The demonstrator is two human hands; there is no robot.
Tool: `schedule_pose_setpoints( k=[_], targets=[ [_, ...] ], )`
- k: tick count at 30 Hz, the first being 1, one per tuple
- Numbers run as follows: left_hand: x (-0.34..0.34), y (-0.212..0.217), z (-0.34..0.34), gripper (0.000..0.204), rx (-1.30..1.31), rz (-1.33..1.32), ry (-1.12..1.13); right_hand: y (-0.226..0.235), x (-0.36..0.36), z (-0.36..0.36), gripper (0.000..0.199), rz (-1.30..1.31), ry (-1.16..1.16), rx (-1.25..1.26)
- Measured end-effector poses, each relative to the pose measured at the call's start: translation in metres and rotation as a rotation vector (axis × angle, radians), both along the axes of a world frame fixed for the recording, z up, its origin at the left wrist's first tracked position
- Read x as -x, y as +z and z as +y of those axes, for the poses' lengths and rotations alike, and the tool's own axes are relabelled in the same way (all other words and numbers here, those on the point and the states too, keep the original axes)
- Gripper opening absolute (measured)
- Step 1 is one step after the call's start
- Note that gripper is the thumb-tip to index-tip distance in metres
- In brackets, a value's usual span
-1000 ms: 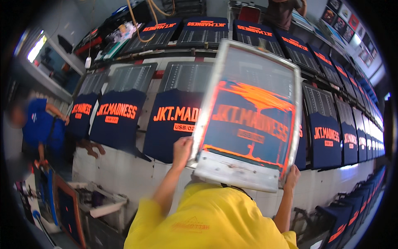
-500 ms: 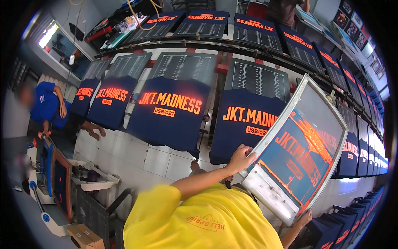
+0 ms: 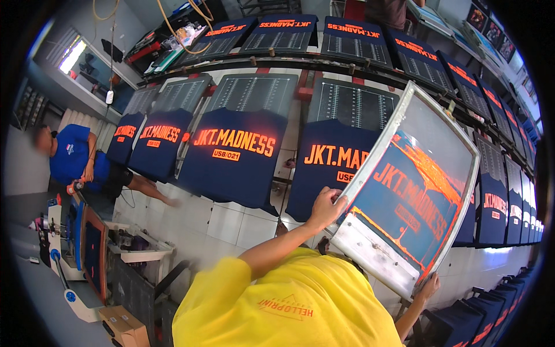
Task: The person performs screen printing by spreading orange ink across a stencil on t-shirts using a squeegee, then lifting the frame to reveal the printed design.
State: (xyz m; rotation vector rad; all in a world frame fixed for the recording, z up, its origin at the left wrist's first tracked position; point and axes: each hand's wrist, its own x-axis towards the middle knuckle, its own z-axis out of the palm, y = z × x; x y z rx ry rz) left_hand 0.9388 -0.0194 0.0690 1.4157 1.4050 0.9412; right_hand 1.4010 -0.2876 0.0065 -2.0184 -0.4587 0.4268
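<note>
Head view: left hand [image 3: 327, 209] closed around the left edge of a metal-framed printing screen [image 3: 415, 194] — right hand [image 3: 428, 287] gripping its near right corner, fingers partly hidden. Tilted, the screen is right of centre, partly covering a navy shirt [image 3: 309, 188].

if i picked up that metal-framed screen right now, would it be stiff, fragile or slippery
The screen would probably be stiff, since its frame looks metal. Its see-through mesh looks thin, so it may be fragile if poked. Orange ink lies smeared close to the frame, so if wet, a grip straying inward might slip.
</note>
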Motion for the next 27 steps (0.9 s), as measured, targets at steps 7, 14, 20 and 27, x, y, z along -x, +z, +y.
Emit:
schedule_pose_setpoints(
  k=[7, 14, 20, 27],
  targets=[
    [0.037, -0.014, -0.002, 0.037, -0.054, 0.051, 0.200, 0.015, 0.031, 0.086, 0.044, 0.005, 0.034, 0.008],
    [0.073, -0.021, -0.015, 0.034, -0.098, 0.076, 0.331, 0.013, 0.058, 0.139, 0.044, -0.156, 0.097, 0.021],
    [0.097, -0.029, -0.030, 0.029, -0.110, 0.111, 0.399, 0.041, 0.084, 0.167, 0.034, 0.057, 0.240, 0.015],
    [0.117, -0.036, -0.038, 0.031, -0.030, 0.167, 0.442, 0.046, 0.104, 0.189, 0.032, -0.055, 0.356, 0.028]
  ],
)
